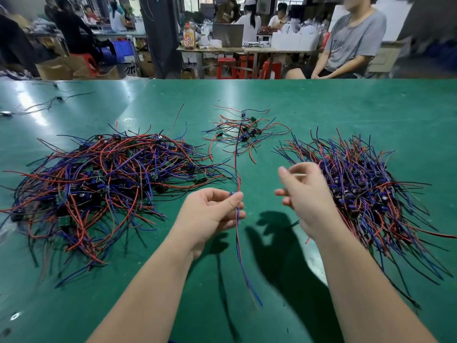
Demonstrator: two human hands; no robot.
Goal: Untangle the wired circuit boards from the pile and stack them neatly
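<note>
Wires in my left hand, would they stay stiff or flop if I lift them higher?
Probably floppy: below the left hand the wires hang in a loose curve. Likely light, since a mere pinch holds them. Their upper end runs toward the small pile, so lifting may drag it.

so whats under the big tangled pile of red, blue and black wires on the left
Small green circuit boards show through the tangled wire pile, which lies on the green table mat. Whatever is at its bottom is covered.
</note>
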